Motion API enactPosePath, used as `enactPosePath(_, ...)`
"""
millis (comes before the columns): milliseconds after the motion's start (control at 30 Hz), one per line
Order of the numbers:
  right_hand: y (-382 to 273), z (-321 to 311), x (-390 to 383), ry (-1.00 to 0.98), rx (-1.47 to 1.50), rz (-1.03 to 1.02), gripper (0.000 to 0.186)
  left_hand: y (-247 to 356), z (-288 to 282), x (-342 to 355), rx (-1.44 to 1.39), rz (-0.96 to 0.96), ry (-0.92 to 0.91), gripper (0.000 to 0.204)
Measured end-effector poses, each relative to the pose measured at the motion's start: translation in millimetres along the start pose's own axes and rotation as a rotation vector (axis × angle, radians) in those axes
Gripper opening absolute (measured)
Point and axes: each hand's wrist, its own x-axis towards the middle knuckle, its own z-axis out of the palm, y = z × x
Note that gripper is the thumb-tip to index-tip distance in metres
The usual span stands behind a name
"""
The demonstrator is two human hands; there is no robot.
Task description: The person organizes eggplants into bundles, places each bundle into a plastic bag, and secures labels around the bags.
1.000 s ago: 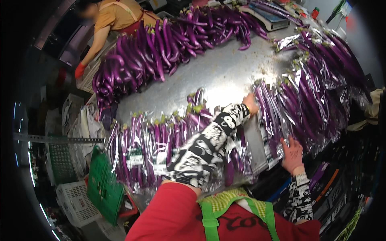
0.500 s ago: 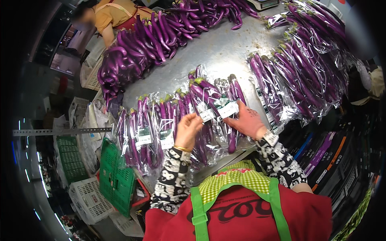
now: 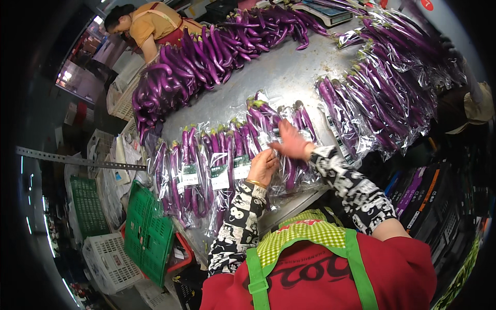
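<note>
Bagged long purple eggplants [image 3: 222, 142] lie in a row along the table's near side, several with white-and-green labels [image 3: 219, 176]. My left hand [image 3: 264, 166] is closed with its fingers pinched together at a bag in the row's right part; what it grips is hidden. My right hand [image 3: 292, 140], reddish and slightly blurred, lies flat with fingers stretched out across a bag of eggplants [image 3: 291, 175], covering most of its label. Its fingertips nearly meet my left hand.
Loose eggplants [image 3: 181, 64] are heaped along the far edge, where a co-worker [image 3: 157, 26] bends over. More bagged eggplants [image 3: 382, 98] are piled at right. A scale [image 3: 333, 15] stands far right. Green crates [image 3: 147, 222] and dark stacked crates [image 3: 429, 201] flank me.
My right hand has moved left and up, from the label's right end to flat across the bag. My left hand has shifted right and closed more tightly. The view has shifted slightly.
</note>
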Motion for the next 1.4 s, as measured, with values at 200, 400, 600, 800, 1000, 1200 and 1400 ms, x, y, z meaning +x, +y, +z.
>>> enactPosePath(200, -23.0, 14.0, -12.7, 0.214, 0.200, 0.079, 0.084, 19.9, 19.5, 1.2, -0.008, 0.072, 0.072, 0.026)
enactPosePath(400, -11.2, 6.7, -36.4, 0.145, 0.813, -0.089, 0.101, 15.8, 34.3, -20.9, 0.056, 0.025, 0.073, 0.032)
enactPosePath(600, -10.9, -44.5, -97.3, 0.104, 1.164, -0.034, 0.082, -2.7, 6.9, -53.3, -0.270, -0.114, -0.104, 0.026)
enactPosePath(800, 82.2, -23.5, -72.2, 0.231, 0.589, 0.261, 0.096, 10.8, -3.4, -101.1, -0.245, 0.045, -0.251, 0.054)
enactPosePath(1000, 86.1, -2.2, -50.6, 0.073, 0.477, 0.436, 0.096, 10.1, -11.8, -101.9, -0.227, 0.113, -0.122, 0.049)
enactPosePath(1200, 87.4, -4.8, -54.3, 0.062, 0.820, 0.217, 0.056, -0.2, -33.8, -106.3, -0.228, 0.090, -0.216, 0.060)
enactPosePath(1400, 23.3, -33.2, -78.4, 0.103, 0.675, -0.052, 0.051, 6.6, -6.6, -121.6, -0.214, 0.168, -0.202, 0.077)
